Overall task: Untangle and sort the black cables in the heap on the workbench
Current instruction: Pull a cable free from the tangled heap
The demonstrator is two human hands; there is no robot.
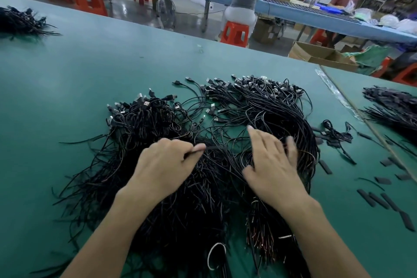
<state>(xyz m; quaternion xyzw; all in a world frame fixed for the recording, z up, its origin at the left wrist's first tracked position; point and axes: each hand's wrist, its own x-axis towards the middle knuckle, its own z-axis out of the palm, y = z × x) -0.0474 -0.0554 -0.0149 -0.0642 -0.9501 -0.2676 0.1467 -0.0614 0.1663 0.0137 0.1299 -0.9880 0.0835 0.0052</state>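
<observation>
A big heap of tangled black cables (259, 106) with USB plugs at their far ends lies on the green workbench (90, 70). My left hand (164, 165) rests on the heap's middle and pinches a thin black cable (212, 147) between thumb and forefinger. My right hand (273, 162) hovers over the right part of the heap with its fingers spread; its fingertips are blurred and nothing is held in it. Bare cable ends point toward me under both forearms.
A second cable bundle (20, 21) lies at the far left and another (392, 106) at the right beyond a table seam. Short black sleeve pieces (374, 198) are scattered at the right. Behind the bench are red stools, cardboard boxes and two seated people.
</observation>
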